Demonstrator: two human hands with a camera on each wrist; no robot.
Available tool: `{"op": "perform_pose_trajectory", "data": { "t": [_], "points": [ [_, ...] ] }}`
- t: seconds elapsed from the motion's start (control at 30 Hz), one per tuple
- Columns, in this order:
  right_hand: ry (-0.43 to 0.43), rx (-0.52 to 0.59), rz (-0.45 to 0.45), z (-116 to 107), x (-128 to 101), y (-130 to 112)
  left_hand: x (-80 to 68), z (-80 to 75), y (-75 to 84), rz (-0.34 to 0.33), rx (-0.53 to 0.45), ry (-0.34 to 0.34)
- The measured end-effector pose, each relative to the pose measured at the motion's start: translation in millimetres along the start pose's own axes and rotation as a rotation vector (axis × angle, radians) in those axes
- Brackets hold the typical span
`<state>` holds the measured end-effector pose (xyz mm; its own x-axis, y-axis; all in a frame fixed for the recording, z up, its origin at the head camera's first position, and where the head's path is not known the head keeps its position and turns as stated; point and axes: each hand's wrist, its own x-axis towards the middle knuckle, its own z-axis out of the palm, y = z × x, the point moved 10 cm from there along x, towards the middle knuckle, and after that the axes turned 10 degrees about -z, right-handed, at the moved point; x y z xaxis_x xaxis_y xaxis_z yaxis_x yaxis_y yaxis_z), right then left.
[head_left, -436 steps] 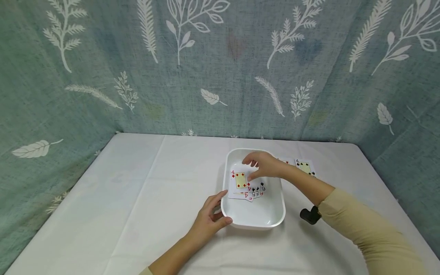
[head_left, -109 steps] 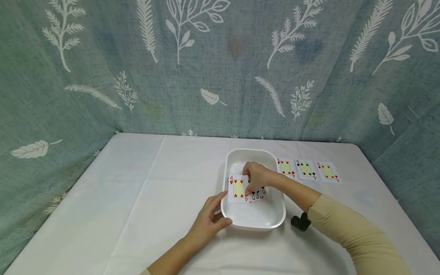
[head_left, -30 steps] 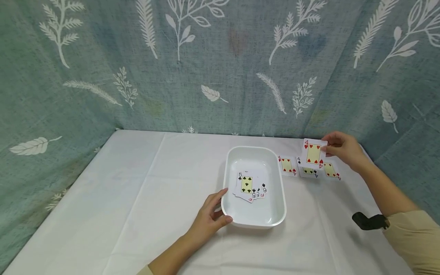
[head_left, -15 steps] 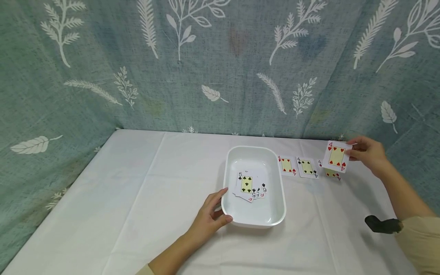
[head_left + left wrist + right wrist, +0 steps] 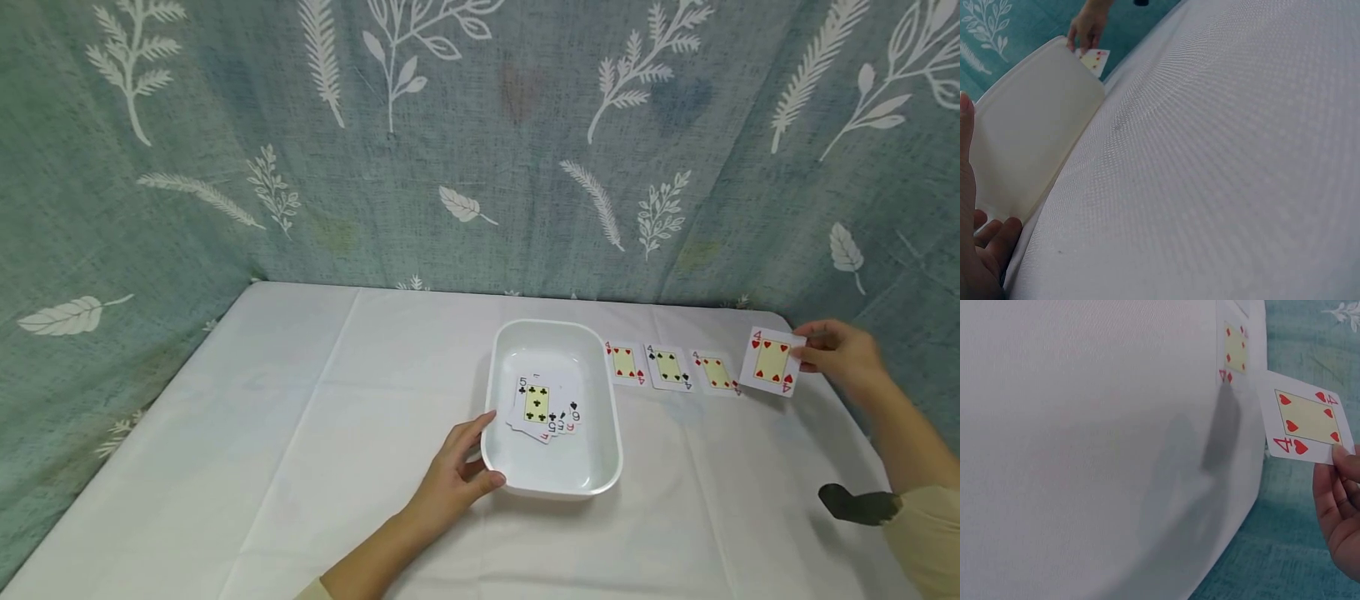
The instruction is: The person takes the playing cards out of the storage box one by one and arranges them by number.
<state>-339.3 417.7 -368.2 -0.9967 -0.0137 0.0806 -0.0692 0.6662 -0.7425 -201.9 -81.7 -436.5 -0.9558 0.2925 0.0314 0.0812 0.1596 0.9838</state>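
Out at the right of the table, my right hand (image 5: 843, 358) pinches a four of hearts (image 5: 772, 362) by its right edge, face up and tilted. The right wrist view shows the thumb on the face of that four of hearts (image 5: 1304, 419), above its shadow. My left hand (image 5: 450, 483) grips the near left corner of a white tray (image 5: 555, 475), its fingers (image 5: 1004, 240) against the side wall. Inside the tray lies a loose pile of playing cards with a five of clubs (image 5: 536, 403) on top.
A row of face-up fours runs right from the tray: a red four (image 5: 624, 363), a black four (image 5: 669, 367) and a four of diamonds (image 5: 716, 373). Behind the white-covered table (image 5: 360, 375) hangs a leaf-patterned curtain (image 5: 525, 167). A black device (image 5: 858, 505) sits on my right wrist.
My right hand took the four of hearts from the tray, uncovering the five of clubs, then carried it right past the row and lower. My left hand stays at the tray.
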Motion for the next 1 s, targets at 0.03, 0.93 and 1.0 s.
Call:
{"op": "perform_pose_trajectory", "data": {
  "t": [0.03, 0.93, 1.0],
  "points": [
    [-0.006, -0.019, 0.003, 0, 0, 2, -0.2, -0.3, 0.0, -0.005, -0.002, 0.002],
    [-0.004, -0.368, -0.029, 12, 11, 30, -1.3, -1.5, 1.0, 0.023, 0.008, 0.002],
    [-0.012, -0.369, -0.026, 14, 11, 33, -1.1, -0.6, 1.2, 0.028, 0.010, -0.002]
  ]
}}
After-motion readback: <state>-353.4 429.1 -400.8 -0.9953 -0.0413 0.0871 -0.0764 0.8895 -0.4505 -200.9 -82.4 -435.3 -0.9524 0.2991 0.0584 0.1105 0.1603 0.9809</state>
